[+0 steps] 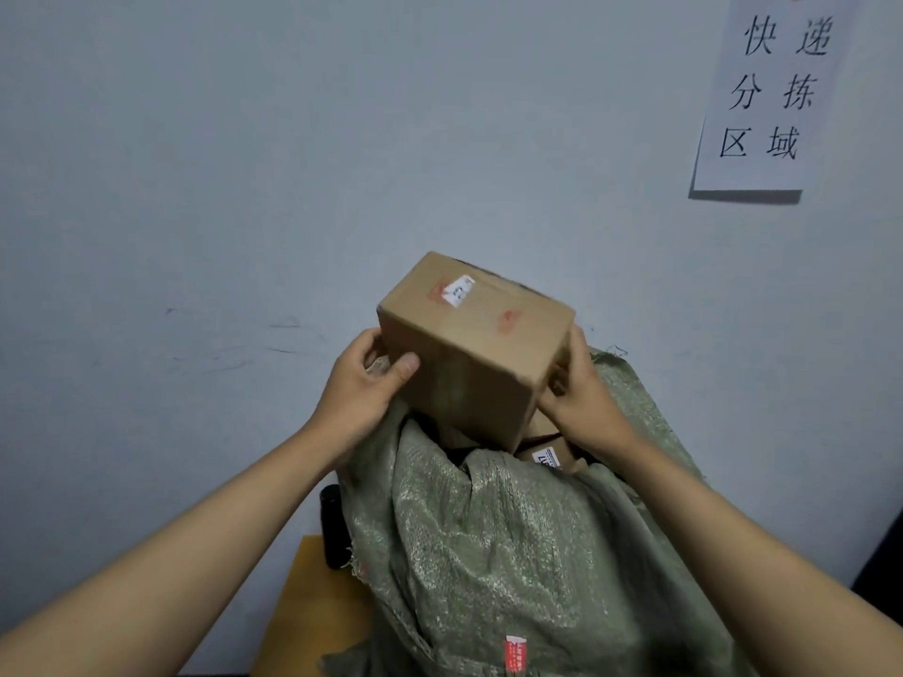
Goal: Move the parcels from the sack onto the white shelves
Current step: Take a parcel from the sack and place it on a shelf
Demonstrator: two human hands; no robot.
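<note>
We hold a brown cardboard parcel [469, 344] between both hands, tilted, just above the open mouth of the green woven sack [513, 554]. Our left hand [361, 383] grips the parcel's left end: the thumb is pressed flat on the near face and the fingers [369, 342] curl round the far side of that end. Our right hand [581, 388] clasps the right end, its fingers curled round the lower right corner and edge. A small white label [458, 291] and red stamp marks sit on the parcel's upper face. Beneath it, inside the sack's mouth, we see another parcel [547, 449] with a printed white label. The sack stands on a yellowish surface [303, 608], with a dark cylindrical object [333, 527] just beside its left flank, against the pale wall [244, 188]. A paper sign [767, 95] with large black characters hangs on the wall at upper right.
</note>
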